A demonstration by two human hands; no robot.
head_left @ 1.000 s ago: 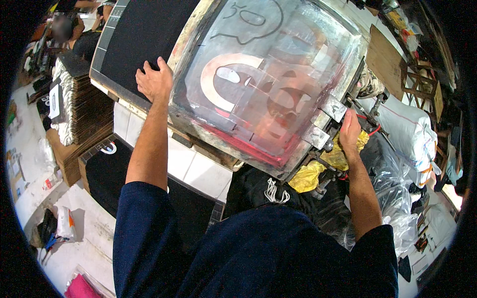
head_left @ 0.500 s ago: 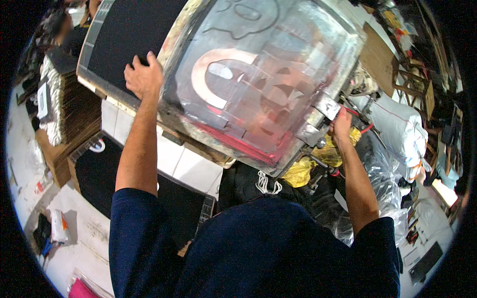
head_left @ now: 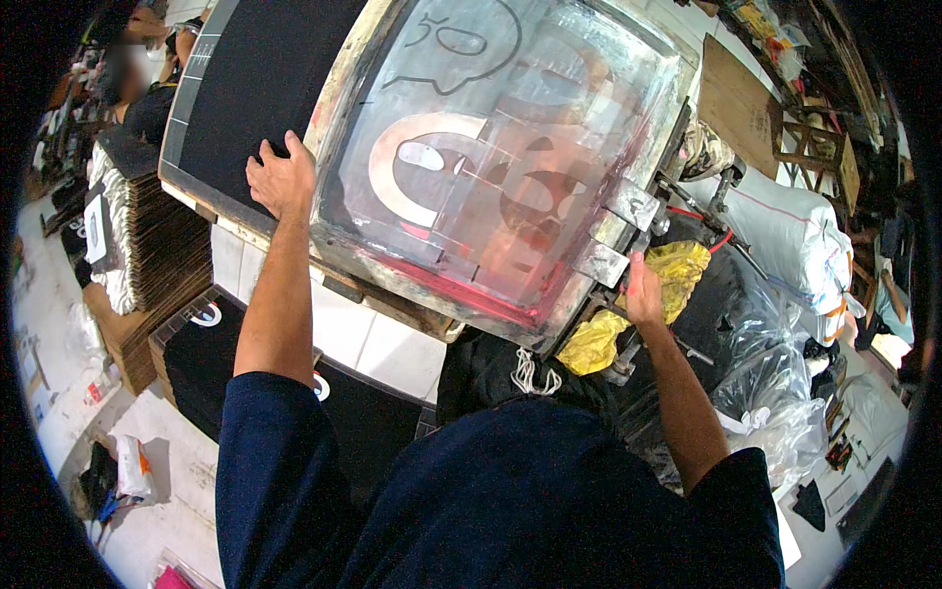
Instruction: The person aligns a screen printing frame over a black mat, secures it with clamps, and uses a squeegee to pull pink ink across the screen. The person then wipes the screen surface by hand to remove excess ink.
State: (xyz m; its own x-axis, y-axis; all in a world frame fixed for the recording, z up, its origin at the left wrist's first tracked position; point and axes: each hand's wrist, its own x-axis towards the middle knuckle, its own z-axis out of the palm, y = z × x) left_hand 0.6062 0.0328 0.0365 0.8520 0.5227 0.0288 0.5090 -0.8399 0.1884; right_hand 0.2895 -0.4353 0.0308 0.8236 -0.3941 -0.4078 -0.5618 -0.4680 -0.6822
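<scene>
A screen-printing frame (head_left: pixel 378 270) with a see-through mesh stencil and red ink along its near edge lies over a board covered in black fabric (head_left: pixel 265 88). My left hand (head_left: pixel 283 177) rests beside the frame's left edge, over the black fabric, fingers spread and holding nothing. Two metal hinge clamps (head_left: pixel 601 263) grip the frame's right side. My right hand (head_left: pixel 644 294) is at the outer end of the nearer clamp, above a crumpled yellow cloth (head_left: pixel 594 344). Its fingers are curled, the thumb pointing up; whatever they hold is hidden.
Another black-covered board (head_left: pixel 368 422) lies below, near my body. On the left stands a tall stack of boards (head_left: pixel 167 245). White sacks (head_left: pixel 785 236) and clear plastic (head_left: pixel 770 393) lie at the right. A person (head_left: pixel 147 88) is at the far left.
My right hand has moved from the farther clamp toward me, to the nearer one. My left hand stays open beside the frame. The view has shifted slightly.
</scene>
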